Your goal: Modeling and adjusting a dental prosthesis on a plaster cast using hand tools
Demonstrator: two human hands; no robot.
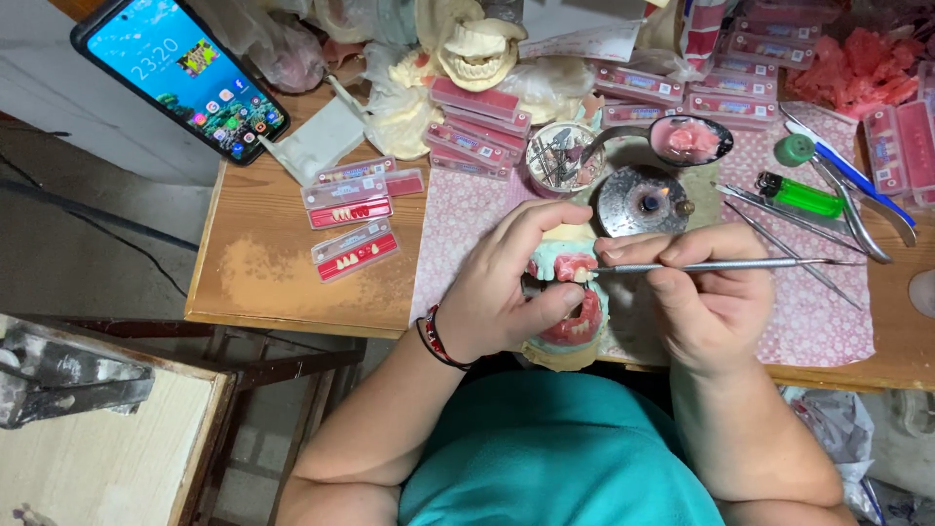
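Observation:
My left hand (pixel 502 287) grips a dental model (pixel 568 336), a pale plaster cast with pink wax gums and a row of teeth, held at the near edge of the wooden table (pixel 263 282). My right hand (pixel 706 292) holds a thin metal wax tool (pixel 721 264) like a pen. Its tip touches the pink wax at the top of the model, between my two thumbs. Both hands hide much of the cast.
A small lit burner (pixel 643 202) stands just behind my hands, with a spoon of pink wax (pixel 691 139) over it. Flat cards of artificial teeth (pixel 351 209) lie to the left, more metal tools (pixel 838 209) and a green lighter (pixel 801 195) to the right. A phone (pixel 180 73) leans at far left.

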